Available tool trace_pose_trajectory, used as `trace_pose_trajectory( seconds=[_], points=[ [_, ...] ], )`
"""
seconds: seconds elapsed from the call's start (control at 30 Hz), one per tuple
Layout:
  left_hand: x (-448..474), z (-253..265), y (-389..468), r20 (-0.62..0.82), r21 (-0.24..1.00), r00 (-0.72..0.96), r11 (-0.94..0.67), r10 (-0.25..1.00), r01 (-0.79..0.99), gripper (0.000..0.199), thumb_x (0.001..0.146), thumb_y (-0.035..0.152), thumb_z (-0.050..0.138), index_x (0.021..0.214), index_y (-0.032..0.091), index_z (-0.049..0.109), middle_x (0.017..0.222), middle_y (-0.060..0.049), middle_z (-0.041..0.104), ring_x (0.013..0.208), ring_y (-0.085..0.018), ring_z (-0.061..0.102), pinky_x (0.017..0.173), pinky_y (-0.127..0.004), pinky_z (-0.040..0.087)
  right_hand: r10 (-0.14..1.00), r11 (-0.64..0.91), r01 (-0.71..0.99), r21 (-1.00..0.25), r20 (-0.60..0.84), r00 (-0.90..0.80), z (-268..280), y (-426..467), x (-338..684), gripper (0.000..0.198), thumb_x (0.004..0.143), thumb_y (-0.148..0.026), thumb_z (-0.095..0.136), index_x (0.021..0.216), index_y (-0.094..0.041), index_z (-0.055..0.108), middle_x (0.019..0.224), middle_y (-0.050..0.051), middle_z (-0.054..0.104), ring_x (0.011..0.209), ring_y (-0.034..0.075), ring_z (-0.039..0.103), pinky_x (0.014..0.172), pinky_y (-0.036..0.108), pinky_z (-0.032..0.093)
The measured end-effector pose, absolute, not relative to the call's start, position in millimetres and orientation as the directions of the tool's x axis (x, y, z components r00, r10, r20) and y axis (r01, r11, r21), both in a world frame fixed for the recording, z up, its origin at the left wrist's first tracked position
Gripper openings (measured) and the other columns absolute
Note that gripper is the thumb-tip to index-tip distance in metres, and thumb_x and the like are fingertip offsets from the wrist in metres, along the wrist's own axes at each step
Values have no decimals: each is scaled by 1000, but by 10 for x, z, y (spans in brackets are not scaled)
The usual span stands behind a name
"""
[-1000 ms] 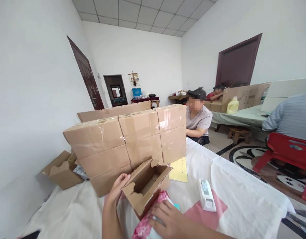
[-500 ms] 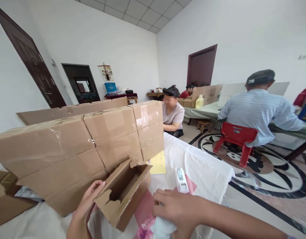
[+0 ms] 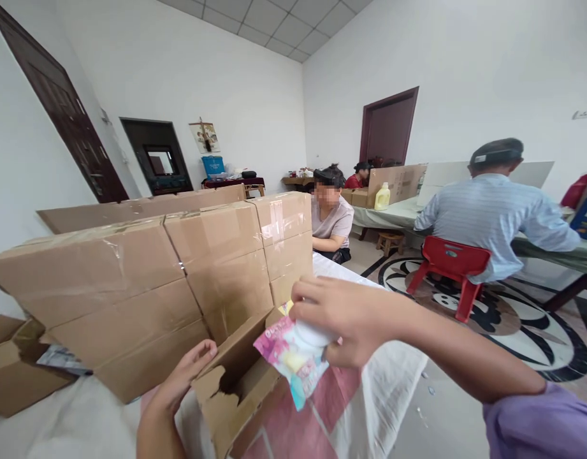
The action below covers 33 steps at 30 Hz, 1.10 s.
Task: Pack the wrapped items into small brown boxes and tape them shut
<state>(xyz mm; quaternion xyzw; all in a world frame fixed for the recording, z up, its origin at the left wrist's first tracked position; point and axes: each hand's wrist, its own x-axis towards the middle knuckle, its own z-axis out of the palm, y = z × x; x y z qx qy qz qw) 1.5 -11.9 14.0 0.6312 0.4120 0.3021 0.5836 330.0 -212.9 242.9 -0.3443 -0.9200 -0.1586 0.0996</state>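
My left hand (image 3: 183,376) grips the near flap of a small open cardboard box (image 3: 236,389) that lies tilted on the cloth-covered table (image 3: 379,376). My right hand (image 3: 350,319) holds a pink and white plastic packet (image 3: 293,357) in the air just above the box's open mouth. The packet's printed end hangs down over the box's right edge. The box's inside looks empty where it shows.
A wall of sealed, taped cardboard boxes (image 3: 178,274) stands stacked right behind the open box. Another open carton (image 3: 11,370) lies at the far left. A person (image 3: 329,220) sits beyond the table; another in a striped shirt (image 3: 494,210) sits on a red chair (image 3: 453,268) at the right.
My right hand has lifted the packet from low on the table up above the open box. My left hand has kept its hold on the box flap.
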Motion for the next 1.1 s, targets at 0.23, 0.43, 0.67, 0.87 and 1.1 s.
trace_pose_trajectory(
  seconds=[0.23, 0.43, 0.67, 0.87, 1.1],
  points=[
    [79, 300, -224, -58, 979, 472, -42, 880, 198, 49, 69, 64, 79, 80, 20, 61, 76, 2, 56, 71, -16, 52, 63, -23, 39, 511, 766, 586, 263, 303, -804, 2742, -1585, 3043, 32, 84, -27, 55, 110, -7, 57, 106, 7, 48, 92, 18, 51, 77, 32, 42],
    [84, 201, -171, -67, 992, 408, 18, 911, 124, 55, 63, 56, 85, 102, 20, 69, 100, -8, 73, 101, -30, 65, 86, -36, 53, 468, 854, 492, 170, 164, -868, 2338, -1182, 2593, 39, 76, -32, 70, 107, -12, 58, 105, 11, 55, 89, 23, 52, 74, 34, 45],
    [97, 129, -115, -76, 996, 473, 49, 878, 69, 43, 61, 47, 86, 85, 19, 63, 83, -4, 69, 77, -22, 61, 66, -30, 48, 435, 897, 437, 66, 50, -899, 1643, -895, 2292, 59, 77, -39, 68, 126, -8, 55, 106, 15, 59, 92, 29, 56, 80, 39, 47],
    [88, 131, -111, -79, 996, 493, 46, 866, 78, 46, 74, 58, 78, 86, 20, 58, 83, 1, 61, 75, -16, 57, 68, -25, 43, 483, 876, 480, 49, -114, -868, 1362, -731, 2253, 65, 75, -43, 69, 129, -10, 56, 121, 18, 60, 102, 32, 58, 68, 36, 47],
    [121, 142, -103, -130, 989, 496, 75, 859, 129, 54, 75, 68, 74, 87, 19, 56, 78, 3, 56, 71, -14, 50, 64, -23, 36, 536, 840, 536, 91, -301, -789, 1242, -724, 2204, 46, 76, -42, 67, 109, -11, 67, 106, 15, 69, 94, 30, 64, 60, 34, 43]
  ],
)
